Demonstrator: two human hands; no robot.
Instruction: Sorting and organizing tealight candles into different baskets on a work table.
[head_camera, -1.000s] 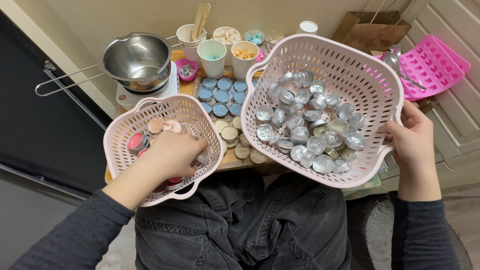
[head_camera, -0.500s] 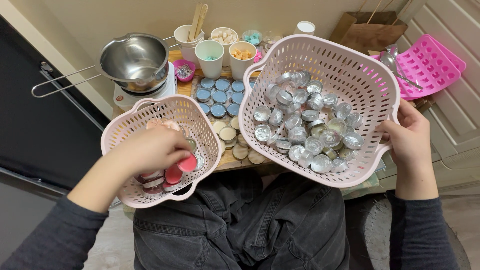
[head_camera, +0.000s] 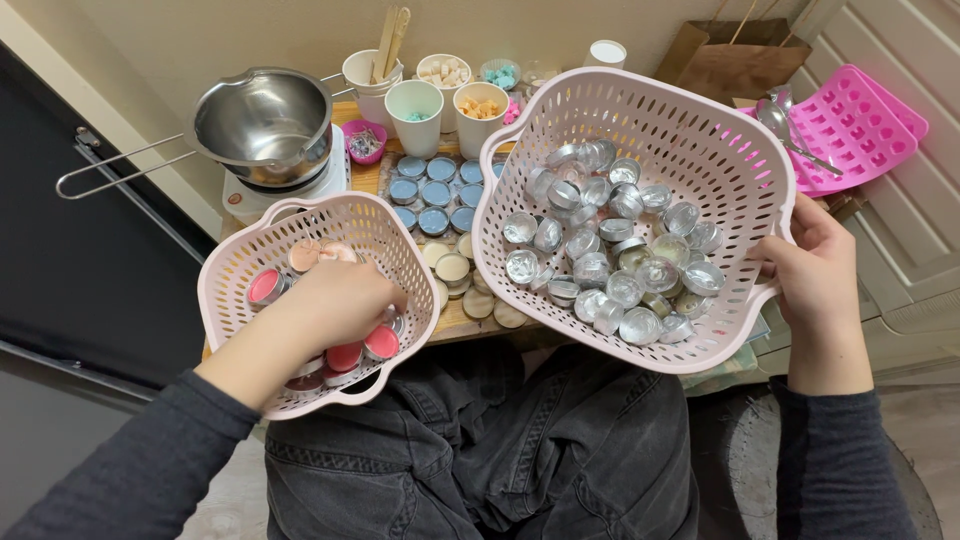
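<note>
Since the earlier frame our left hand (head_camera: 335, 300) has slid toward the right side of the small basket (head_camera: 232, 268) at lower left, fingers curled down among the pink candles (head_camera: 345, 355); whether it grips one we cannot tell. Our right hand (head_camera: 815, 270) clasps the rim of the big basket (head_camera: 700, 130), centre right, full of empty tins (head_camera: 610, 250). Few candles are gathered, we judge; many blue ones (head_camera: 435, 192) lie on the table (head_camera: 455, 318).
</note>
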